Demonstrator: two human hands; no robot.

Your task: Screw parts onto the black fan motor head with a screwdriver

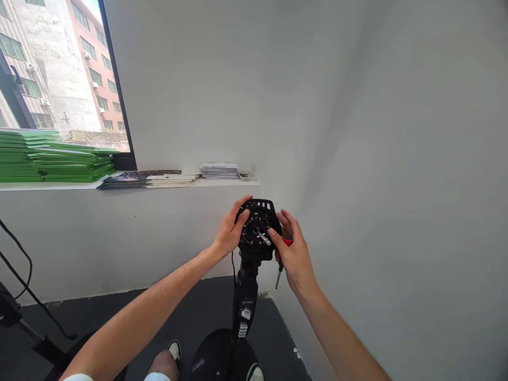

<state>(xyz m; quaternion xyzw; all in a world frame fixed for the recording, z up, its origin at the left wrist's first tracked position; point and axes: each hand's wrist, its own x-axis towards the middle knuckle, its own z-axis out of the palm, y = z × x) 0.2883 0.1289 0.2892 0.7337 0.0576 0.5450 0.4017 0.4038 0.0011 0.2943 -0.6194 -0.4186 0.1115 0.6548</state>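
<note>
A black fan motor head (257, 254) with a slotted round front and a silver shaft (263, 237) tops a black stand (245, 299) that has a silver knob. My left hand (234, 226) grips the head's upper left edge, its thumb on the front. At the right edge, my right hand (292, 248) has its thumb by the shaft and its fingers curled around a screwdriver (280, 272) with a red and black handle, whose metal tip points down. Part of the handle is hidden by that hand.
A white wall ledge (222, 182) holds green folders (59, 161), stacked papers (219, 170) and a small tray (248, 176). The stand's round base (206, 349) rests on the dark floor between my feet. Black cables (24, 278) and dark equipment are at the lower left.
</note>
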